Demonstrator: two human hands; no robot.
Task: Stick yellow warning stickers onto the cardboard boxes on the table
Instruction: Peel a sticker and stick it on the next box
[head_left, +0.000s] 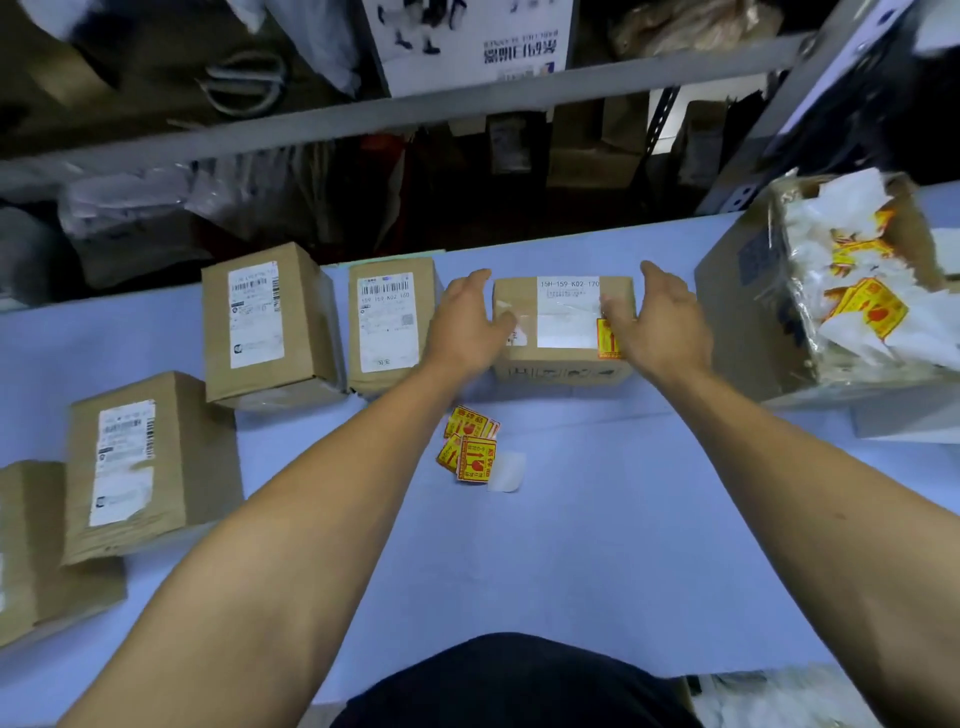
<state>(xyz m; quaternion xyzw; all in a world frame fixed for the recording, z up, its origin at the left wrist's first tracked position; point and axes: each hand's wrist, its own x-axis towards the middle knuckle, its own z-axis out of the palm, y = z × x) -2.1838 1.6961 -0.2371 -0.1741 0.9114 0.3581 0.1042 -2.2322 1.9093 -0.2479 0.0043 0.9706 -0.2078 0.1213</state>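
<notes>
Centre box (563, 332) at the table's (571, 545) far edge, white label on top, yellow sticker (608, 340) on its right side. Your left hand (467, 325) cups the box's left end, fingers loosely spread; your right hand (657, 325) lies over the right end, covering part of the sticker. Loose stickers (470, 449) just nearer you. Four labelled boxes (270, 322) to the left; open carton of backing scraps (852, 291) right.

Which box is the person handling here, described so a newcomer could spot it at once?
On the blue table, follow the row of cardboard boxes along the far edge to the one between the left hand and right hand. That box alone bears a yellow warning sticker, beside its white label.
</notes>
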